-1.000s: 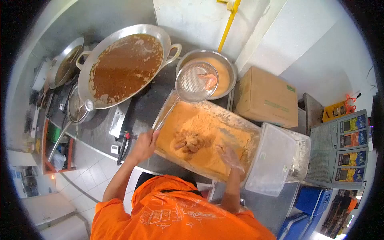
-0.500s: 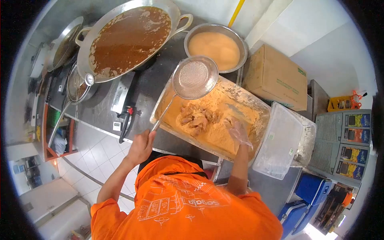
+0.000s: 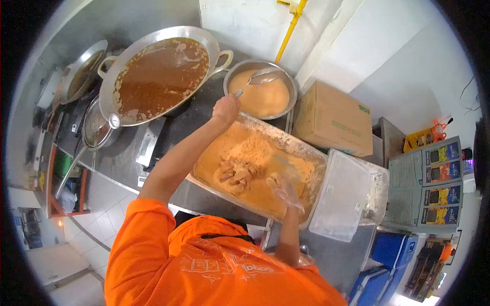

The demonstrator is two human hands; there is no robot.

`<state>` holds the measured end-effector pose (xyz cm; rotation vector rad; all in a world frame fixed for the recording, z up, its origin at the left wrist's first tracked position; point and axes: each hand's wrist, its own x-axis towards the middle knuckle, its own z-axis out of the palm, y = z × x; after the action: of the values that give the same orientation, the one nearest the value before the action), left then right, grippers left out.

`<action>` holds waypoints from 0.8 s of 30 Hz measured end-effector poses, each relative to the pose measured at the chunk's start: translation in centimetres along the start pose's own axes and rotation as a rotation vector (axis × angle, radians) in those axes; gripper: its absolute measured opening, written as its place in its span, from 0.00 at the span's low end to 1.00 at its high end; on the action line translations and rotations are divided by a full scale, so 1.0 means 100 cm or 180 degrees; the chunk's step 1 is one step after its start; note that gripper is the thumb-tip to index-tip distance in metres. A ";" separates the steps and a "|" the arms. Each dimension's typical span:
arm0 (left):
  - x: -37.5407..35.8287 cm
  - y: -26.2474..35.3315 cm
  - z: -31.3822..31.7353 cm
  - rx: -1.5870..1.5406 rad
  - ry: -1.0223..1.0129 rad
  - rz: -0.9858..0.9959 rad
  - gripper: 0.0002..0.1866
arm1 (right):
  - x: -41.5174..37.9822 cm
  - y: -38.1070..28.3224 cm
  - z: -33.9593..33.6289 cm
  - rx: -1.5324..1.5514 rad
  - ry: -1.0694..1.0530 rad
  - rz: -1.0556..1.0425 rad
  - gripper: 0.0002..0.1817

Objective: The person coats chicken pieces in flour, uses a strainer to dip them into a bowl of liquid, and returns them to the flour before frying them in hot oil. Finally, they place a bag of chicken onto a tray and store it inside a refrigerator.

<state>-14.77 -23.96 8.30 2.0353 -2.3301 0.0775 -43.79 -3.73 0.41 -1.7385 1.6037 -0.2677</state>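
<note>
Left hand (image 3: 226, 108) grips the strainer (image 3: 263, 76), dipped in the batter bowl (image 3: 261, 93) beyond the flour tray (image 3: 312, 155). Gloved right hand (image 3: 285, 188), fingers spread, rests in the tray beside the coated pieces (image 3: 236, 173) — dredging seems partway, more apparently waiting in batter.

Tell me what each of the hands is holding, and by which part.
Left hand grips the strainer by its handle end. Gloved right hand holds nothing clearly; it rests in the tray's breading.

Orange printed T-shirt, short sleeves; clear plastic glove on right hand (image 3: 286, 189).
</note>
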 end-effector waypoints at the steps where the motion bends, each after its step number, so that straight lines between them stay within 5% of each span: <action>1: 0.020 -0.002 0.015 -0.0352 -0.0018 -0.0378 0.09 | 0.003 0.025 0.014 -0.0028 0.0117 -0.0165 0.19; 8: 0.048 -0.010 0.031 -0.0364 -0.0214 -0.0933 0.10 | -0.003 0.041 0.022 -0.0692 0.0236 -0.0342 0.18; 12: 0.033 -0.019 0.027 -0.0228 -0.0165 -0.0851 0.10 | -0.004 0.017 0.005 -0.0257 0.0088 -0.0054 0.18; 15: 0.030 -0.031 0.015 -0.0492 -0.0814 -0.0990 0.11 | -0.007 -0.008 -0.012 0.0046 0.0259 -0.0195 0.18; 17: 0.018 -0.038 -0.005 -0.0317 -0.0871 -0.0432 0.13 | -0.003 -0.007 -0.010 0.0320 -0.0250 0.0214 0.17; 20: 0.018 -0.041 -0.008 -0.0260 -0.1116 -0.0139 0.14 | 0.002 -0.010 -0.001 -0.0321 0.0108 -0.0170 0.14; 24: 0.015 -0.045 -0.013 -0.0246 -0.1323 0.0221 0.12 | 0.003 -0.007 0.009 0.0017 0.0051 -0.0336 0.15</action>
<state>-10.51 -25.97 9.78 2.0971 -2.5803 -0.4700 -42.63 -3.76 0.14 -1.8239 1.5232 -0.3372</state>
